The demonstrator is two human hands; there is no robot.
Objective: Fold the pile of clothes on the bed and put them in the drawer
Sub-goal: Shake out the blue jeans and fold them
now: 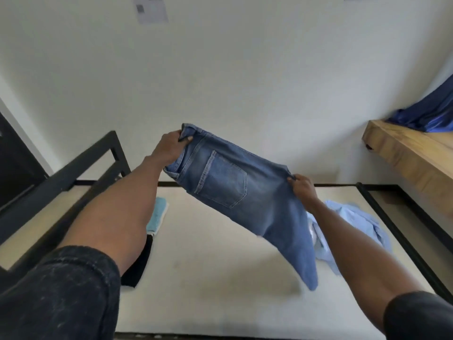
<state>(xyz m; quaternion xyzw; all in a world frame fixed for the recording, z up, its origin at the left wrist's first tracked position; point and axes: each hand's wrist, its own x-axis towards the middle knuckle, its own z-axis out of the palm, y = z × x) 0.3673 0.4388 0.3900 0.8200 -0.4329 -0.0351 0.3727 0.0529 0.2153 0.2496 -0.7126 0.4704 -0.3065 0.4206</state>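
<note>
White mattress (208, 278) fills the lower frame. Mid-frame, left hand (169, 149) grips the jeans' (235, 192) waistband and right hand (302, 188) pinches the seat, held airborne. Dangling legs could snag the crumpled shirt (355, 222) at right, I reckon.

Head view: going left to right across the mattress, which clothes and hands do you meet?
Black folded garment → light blue folded towel → left hand gripping the jeans' waistband → jeans held in the air → right hand pinching their edge → crumpled pale blue shirt.
</note>
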